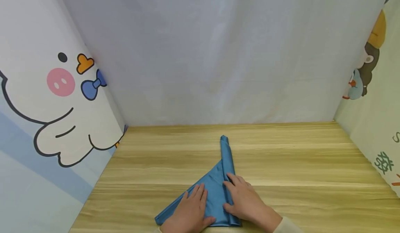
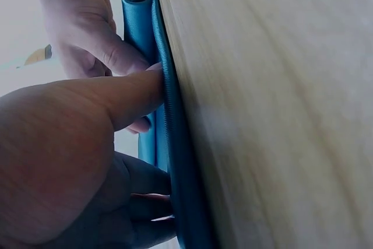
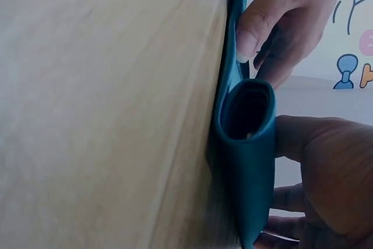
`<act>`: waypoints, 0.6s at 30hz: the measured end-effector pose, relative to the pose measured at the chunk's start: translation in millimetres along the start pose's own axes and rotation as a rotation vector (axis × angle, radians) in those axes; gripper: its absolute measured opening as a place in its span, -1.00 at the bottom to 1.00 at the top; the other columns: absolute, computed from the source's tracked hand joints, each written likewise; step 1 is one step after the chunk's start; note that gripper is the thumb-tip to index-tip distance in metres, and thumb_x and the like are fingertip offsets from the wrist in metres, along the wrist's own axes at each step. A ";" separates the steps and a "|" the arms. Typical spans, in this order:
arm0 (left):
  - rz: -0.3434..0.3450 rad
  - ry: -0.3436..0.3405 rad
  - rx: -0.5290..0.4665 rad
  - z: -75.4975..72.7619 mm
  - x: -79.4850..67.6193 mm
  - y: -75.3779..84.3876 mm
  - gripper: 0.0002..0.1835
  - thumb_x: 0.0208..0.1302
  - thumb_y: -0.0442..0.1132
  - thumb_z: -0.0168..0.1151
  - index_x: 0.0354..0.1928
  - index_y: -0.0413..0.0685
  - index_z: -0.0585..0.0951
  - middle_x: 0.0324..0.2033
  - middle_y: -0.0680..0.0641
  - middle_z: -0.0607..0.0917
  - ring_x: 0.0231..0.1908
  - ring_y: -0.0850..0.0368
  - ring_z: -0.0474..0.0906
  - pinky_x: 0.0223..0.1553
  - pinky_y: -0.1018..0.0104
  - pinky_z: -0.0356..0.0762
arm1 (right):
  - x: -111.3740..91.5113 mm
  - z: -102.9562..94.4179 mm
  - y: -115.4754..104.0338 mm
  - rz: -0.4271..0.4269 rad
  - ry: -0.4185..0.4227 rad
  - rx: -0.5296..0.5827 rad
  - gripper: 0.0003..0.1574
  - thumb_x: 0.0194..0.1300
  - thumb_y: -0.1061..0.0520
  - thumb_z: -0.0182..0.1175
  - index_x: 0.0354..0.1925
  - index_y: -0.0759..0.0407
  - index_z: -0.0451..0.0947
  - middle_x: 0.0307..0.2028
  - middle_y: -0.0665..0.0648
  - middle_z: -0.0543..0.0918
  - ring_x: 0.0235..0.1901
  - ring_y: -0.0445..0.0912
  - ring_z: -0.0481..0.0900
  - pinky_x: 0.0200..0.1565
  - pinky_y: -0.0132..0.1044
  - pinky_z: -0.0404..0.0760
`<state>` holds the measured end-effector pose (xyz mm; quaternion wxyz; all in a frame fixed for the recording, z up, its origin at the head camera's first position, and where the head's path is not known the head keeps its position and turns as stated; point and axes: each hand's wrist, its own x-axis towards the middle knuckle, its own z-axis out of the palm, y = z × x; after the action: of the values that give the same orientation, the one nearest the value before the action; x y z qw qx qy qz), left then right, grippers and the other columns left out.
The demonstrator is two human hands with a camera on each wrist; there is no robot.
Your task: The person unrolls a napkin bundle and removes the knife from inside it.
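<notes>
A shiny blue satin cloth (image 1: 214, 205) lies on the wooden table, its outline roughly triangular. Along its right side the fabric is rolled into a tube (image 1: 227, 153) that runs away from me and sticks out past the flat part. The left slanting edge shows a folded band (image 1: 170, 212). My left hand (image 1: 190, 208) presses on the flat part, fingers extended and thumb near the front edge. Over the roll rests my right hand (image 1: 245, 200), with fingertips and thumb touching its top. The right wrist view shows the roll's hollow end (image 3: 247, 118) facing the camera.
The light wood table (image 1: 297, 163) extends around the cloth. A pale curtain (image 1: 218, 52) hangs along the back edge. Printed cartoon panels stand at the left (image 1: 56, 122) and right (image 1: 372, 115) sides.
</notes>
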<state>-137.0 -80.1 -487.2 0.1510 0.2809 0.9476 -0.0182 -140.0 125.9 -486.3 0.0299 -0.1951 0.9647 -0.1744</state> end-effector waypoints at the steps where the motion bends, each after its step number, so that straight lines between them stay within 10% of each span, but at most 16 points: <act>1: 0.002 0.002 0.000 0.0 -0.1 -0.4 -0.04 0.22 0.45 -0.04 0.43 -0.13 0.25 0.44 -0.15 0.16 0.41 -0.05 0.09 0.22 -0.13 0.28 | -0.1 -0.1 0.0 0.004 0.000 0.002 -0.18 0.09 -0.13 0.35 0.22 0.26 0.46 0.33 0.29 0.29 0.31 0.19 0.23 0.16 0.18 0.34; 18: -0.010 0.003 -0.006 1.6 0.1 -3.1 -0.02 0.18 0.48 -0.04 0.44 -0.09 0.25 0.44 -0.13 0.16 0.41 -0.17 0.06 0.26 -0.12 0.22 | -8.4 -4.3 8.6 0.113 0.010 0.084 -0.18 0.05 -0.03 0.31 0.26 0.23 0.43 0.32 0.29 0.31 0.28 0.18 0.28 0.17 0.15 0.35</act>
<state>-138.4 -82.9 -488.9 0.1502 0.2759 0.9493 -0.0155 -135.9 138.0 -485.3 0.0429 -0.1383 0.9661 -0.2138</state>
